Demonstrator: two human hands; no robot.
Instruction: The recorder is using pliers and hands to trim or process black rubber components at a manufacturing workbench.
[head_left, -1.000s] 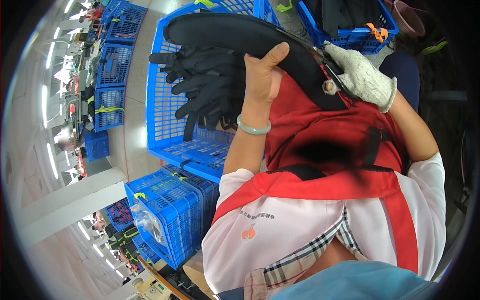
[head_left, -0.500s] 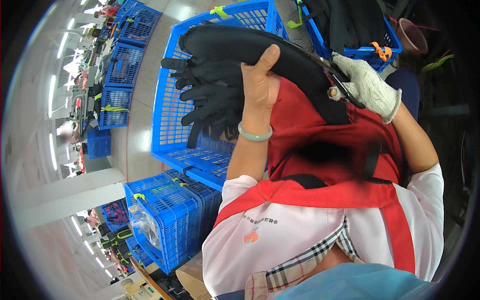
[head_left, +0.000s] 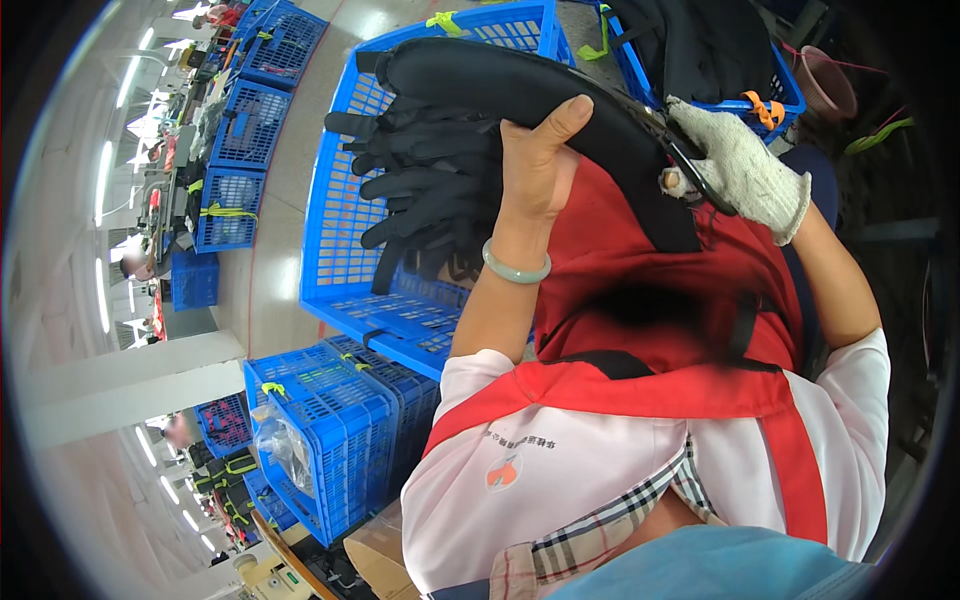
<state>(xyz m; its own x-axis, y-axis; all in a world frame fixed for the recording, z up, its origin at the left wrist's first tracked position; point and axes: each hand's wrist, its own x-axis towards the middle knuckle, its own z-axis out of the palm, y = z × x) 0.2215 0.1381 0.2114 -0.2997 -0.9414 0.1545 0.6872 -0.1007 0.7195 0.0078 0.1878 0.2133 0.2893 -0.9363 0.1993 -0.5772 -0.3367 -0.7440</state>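
A long, curved, padded black strap (head_left: 480, 80) arches across in front of me, its lower end resting over my red apron. My bare left hand (head_left: 540, 160) grips the strap near its middle, thumb on top and fingers hidden behind it. On my right hand (head_left: 745, 165) is a whitish knit glove with a bare fingertip showing. That hand is closed round the dark handles of a pair of scissors (head_left: 712, 188), whose blades lie along the strap's outer edge. Whether the blades are apart cannot be made out.
Beyond my left hand stands a blue plastic crate (head_left: 335, 220) holding several black straps (head_left: 430, 180). Another blue crate (head_left: 790, 108) with black pieces is at the far right, beside a pinkish basket (head_left: 828, 85). Stacked blue crates (head_left: 340, 440) stand at lower left.
My left hand and the strap have shifted slightly to the right. The gloved right hand with the scissors has moved only a little, staying at the strap's outer edge.
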